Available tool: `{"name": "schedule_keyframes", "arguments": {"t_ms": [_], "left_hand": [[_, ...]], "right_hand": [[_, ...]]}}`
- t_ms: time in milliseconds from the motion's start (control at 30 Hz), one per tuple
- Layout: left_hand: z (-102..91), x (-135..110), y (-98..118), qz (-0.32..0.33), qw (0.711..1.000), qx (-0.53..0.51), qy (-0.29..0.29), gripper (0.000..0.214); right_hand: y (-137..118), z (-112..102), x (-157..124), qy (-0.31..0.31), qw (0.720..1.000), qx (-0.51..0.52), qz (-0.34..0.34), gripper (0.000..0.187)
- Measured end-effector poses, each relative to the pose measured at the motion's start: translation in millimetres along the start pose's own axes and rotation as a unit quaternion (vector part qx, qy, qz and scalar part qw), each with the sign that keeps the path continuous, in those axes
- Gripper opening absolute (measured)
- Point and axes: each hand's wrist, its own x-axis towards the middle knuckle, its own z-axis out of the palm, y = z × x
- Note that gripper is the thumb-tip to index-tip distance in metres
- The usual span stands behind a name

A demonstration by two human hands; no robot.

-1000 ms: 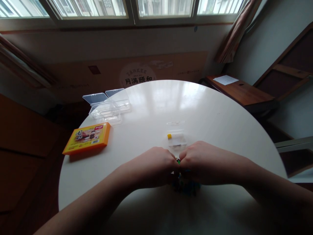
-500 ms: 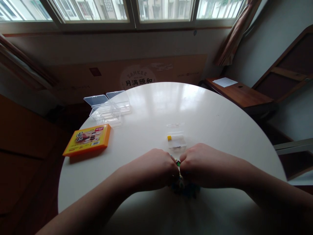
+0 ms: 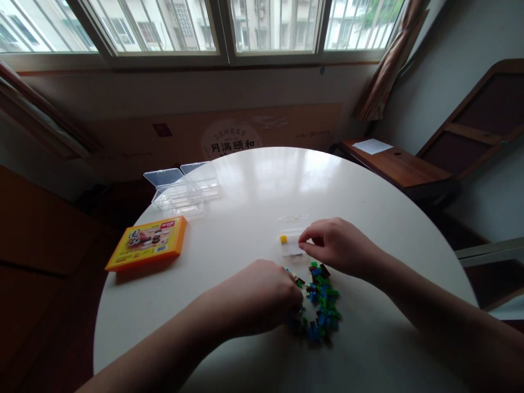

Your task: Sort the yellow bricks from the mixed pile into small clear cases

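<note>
A heap of small green, blue and dark bricks (image 3: 321, 305) lies on the round white table (image 3: 254, 191) in front of me. My left hand (image 3: 262, 295) rests curled at the heap's left edge, fingers closed among the bricks; what they hold is hidden. My right hand (image 3: 338, 245) hovers over a small clear plastic box (image 3: 291, 245), with thumb and forefinger pinched together at its right side. A yellow brick (image 3: 283, 239) sits in the box's left corner. The box's lid (image 3: 293, 218) lies open behind it.
An orange flat box (image 3: 148, 242) lies at the table's left edge. Two clear open plastic cases (image 3: 182, 186) stand behind it. A brown wooden side table with a sheet of paper (image 3: 371, 146) is at the right, a window ahead.
My right hand has lifted off the heap and moved forward to the small clear box. The bricks it covered now show. My left hand stayed at the heap.
</note>
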Motion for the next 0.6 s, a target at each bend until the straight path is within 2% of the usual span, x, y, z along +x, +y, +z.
{"name": "schedule_keyframes", "arguments": {"t_ms": [133, 300, 600], "left_hand": [[0.3, 3, 1, -0.008, 1.000, -0.006, -0.005, 0.018], [4.7, 2, 0, -0.006, 1.000, -0.010, 0.000, 0.017], [4.2, 2, 1, -0.010, 1.000, -0.003, 0.001, 0.016]], "right_hand": [[3, 13, 8, 0.003, 0.999, -0.013, 0.047, 0.019], [3, 20, 16, -0.006, 0.996, -0.015, 0.088, 0.022], [2, 19, 19, -0.025, 0.994, -0.012, 0.105, 0.021]]}}
